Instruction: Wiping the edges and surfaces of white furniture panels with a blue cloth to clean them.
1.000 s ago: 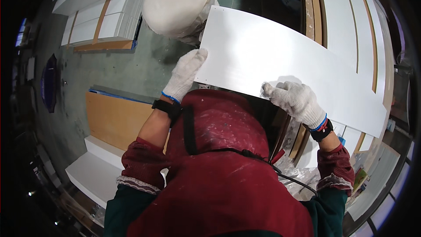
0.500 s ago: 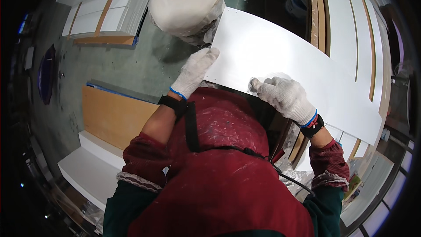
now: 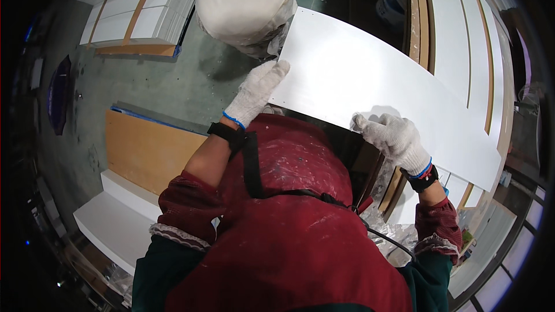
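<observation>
The largest thing is the grey-green smooth floor (image 3: pixel 167 89), seen at the left side. Next come the wide white boards with brown strips (image 3: pixel 451 52) at the right, and over them lies the right part of the long, flat, glossy white panel (image 3: pixel 370 75). The panel goes across in front of the person, and its left end reaches near the pale, rounded bundle (image 3: pixel 245 3); whether they touch, I cannot tell. The left hand (image 3: pixel 257 92), in a white knitted glove, is grasping the left edge, the thumb side above, while the fingers below are hidden. The right hand (image 3: pixel 390 136), gloved the same, is bent at the near edge, with fingers curled over the surface; I cannot tell if its grip is closed on something, because the greyish tip is unclear. In my judgement, the left end could drop or tilt if the left hand loosens, since no support shows under it. An uneven push might slide the panel upon the boards, or knock its corner against the bundle. The smallest things, the dark dots (image 3: pixel 313 14), are near that corner. Grit on the greyish fingertip, if any, could scratch the gloss.
</observation>
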A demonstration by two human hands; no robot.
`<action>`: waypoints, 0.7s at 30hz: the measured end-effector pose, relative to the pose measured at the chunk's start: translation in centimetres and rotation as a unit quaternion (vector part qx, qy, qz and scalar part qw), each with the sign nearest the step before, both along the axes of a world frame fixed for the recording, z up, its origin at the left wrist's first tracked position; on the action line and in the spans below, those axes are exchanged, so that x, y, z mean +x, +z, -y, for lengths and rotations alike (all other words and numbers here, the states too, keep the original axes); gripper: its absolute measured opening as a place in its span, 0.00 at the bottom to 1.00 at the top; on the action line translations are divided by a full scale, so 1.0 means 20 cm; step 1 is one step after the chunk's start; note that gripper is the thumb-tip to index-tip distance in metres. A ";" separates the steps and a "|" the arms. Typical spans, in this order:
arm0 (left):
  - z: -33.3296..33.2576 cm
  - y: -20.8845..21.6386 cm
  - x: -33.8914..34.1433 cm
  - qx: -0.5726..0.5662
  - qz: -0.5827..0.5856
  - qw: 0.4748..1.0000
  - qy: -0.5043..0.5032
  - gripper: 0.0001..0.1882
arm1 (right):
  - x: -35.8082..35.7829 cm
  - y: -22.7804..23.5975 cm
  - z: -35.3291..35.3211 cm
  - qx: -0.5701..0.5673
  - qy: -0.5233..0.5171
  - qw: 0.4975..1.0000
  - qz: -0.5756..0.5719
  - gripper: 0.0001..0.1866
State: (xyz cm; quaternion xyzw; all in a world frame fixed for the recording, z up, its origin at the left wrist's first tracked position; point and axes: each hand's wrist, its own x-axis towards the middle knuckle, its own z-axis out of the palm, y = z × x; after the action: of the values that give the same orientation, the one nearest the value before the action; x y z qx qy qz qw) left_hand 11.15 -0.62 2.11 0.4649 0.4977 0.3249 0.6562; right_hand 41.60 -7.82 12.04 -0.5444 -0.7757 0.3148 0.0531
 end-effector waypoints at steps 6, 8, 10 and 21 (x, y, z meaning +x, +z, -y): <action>0.01 0.08 0.02 -0.009 0.008 1.000 0.001 0.24 | -0.06 0.01 -0.04 -0.019 0.022 0.999 0.034 0.27; 0.00 0.04 0.02 0.012 -0.002 1.000 0.007 0.24 | -0.09 0.01 -0.06 -0.035 0.017 0.998 0.056 0.26; 0.00 0.02 0.02 0.032 -0.012 0.999 0.013 0.24 | -0.14 0.02 -0.09 -0.032 0.044 0.996 0.068 0.24; 0.01 0.05 0.00 -0.036 -0.005 0.999 -0.017 0.24 | -0.22 0.02 -0.14 0.061 0.150 0.984 0.078 0.14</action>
State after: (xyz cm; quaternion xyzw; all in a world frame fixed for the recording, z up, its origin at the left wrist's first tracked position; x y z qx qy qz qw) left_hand 11.20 -0.75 3.03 0.4506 0.5044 0.2937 0.6755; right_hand 37.22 -4.99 12.36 -0.4401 -0.8682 0.2280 -0.0220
